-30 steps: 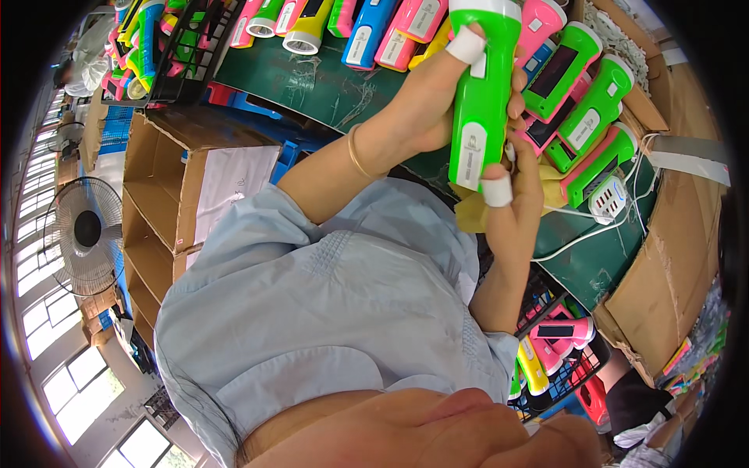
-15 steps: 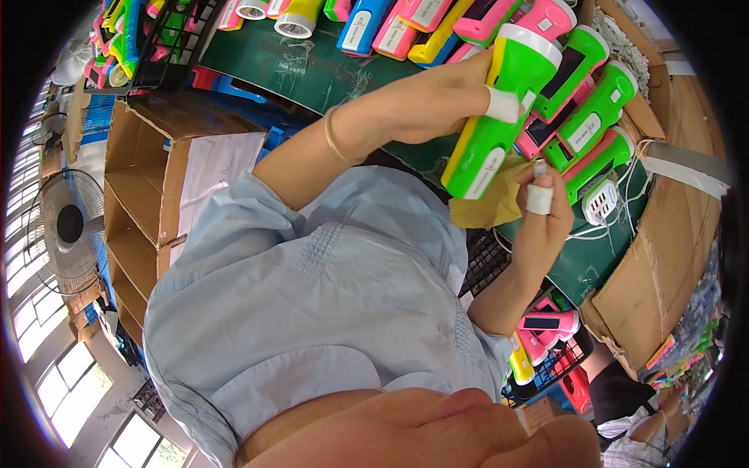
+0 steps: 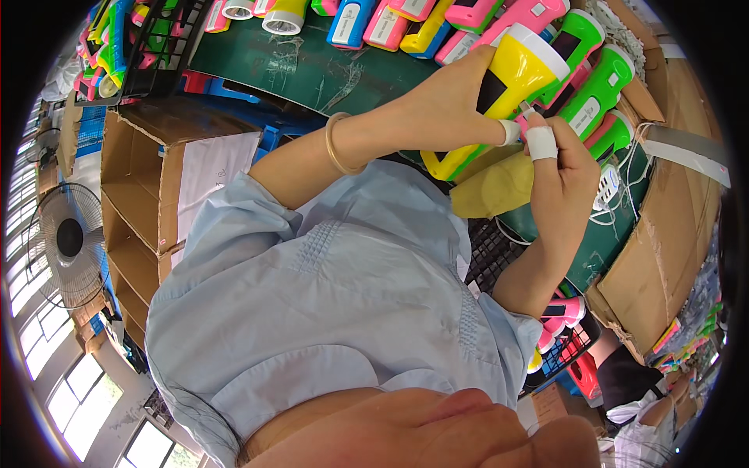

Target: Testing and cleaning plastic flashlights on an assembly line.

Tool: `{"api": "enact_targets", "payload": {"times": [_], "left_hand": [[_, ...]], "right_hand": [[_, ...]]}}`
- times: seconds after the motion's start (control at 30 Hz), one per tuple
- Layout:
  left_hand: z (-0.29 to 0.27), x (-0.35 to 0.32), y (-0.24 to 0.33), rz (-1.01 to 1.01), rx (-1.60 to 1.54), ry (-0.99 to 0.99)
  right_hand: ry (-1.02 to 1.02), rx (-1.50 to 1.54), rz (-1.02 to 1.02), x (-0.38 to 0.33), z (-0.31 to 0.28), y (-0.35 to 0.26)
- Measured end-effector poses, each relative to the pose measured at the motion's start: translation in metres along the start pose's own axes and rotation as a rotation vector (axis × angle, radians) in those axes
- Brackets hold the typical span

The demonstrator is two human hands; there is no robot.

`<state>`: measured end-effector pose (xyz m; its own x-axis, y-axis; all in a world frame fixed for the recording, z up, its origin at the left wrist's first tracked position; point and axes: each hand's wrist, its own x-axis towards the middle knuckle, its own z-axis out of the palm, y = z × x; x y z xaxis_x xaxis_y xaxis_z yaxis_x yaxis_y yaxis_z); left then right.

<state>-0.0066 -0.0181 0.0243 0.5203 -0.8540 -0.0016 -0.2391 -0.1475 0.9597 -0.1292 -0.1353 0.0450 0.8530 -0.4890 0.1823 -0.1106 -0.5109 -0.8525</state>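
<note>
My left hand (image 3: 460, 105) is closed around a yellow and green flashlight (image 3: 521, 69) with a white rim and a dark panel on its body. White tape wraps its thumb. My right hand (image 3: 563, 160), with a taped finger, pinches a small silver-tipped plug (image 3: 527, 109) against the side of the flashlight. Whether the plug sits in a socket, I cannot tell. A piece of yellow cloth or paper (image 3: 493, 187) hangs just below the flashlight. More flashlights, among them a green one (image 3: 597, 92), lie on the green table (image 3: 312, 78) beyond my hands.
A white multi-port charger (image 3: 606, 187) with white cables sits at the table's right, beside cardboard (image 3: 644, 257). At the far left a black crate (image 3: 160, 54) holds more flashlights. Cardboard shelving (image 3: 136, 168) and a fan (image 3: 69, 238) are on the left.
The flashlight has been turned over, so its yellow side shows instead of the green one. My right hand has risen with the plug to the flashlight's side.
</note>
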Motion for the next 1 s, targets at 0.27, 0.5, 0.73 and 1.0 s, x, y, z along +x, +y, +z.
{"api": "enact_targets", "payload": {"times": [0.27,0.5,0.73,1.0], "left_hand": [[0.013,0.008,-0.014,0.188,0.192,0.194],[-0.106,0.017,-0.004,0.156,0.188,0.632],[-0.403,-0.036,0.063,0.349,0.914,1.254],[-0.529,-0.091,0.103,-0.308,0.785,1.243]], "right_hand": [[0.101,-0.283,-0.134,0.007,0.016,-0.001],[0.563,0.485,0.111,-0.044,-0.045,0.024],[0.561,0.017,0.302,-0.057,-0.061,0.078],[0.664,-0.939,-0.03,-0.014,-0.126,0.07]]}}
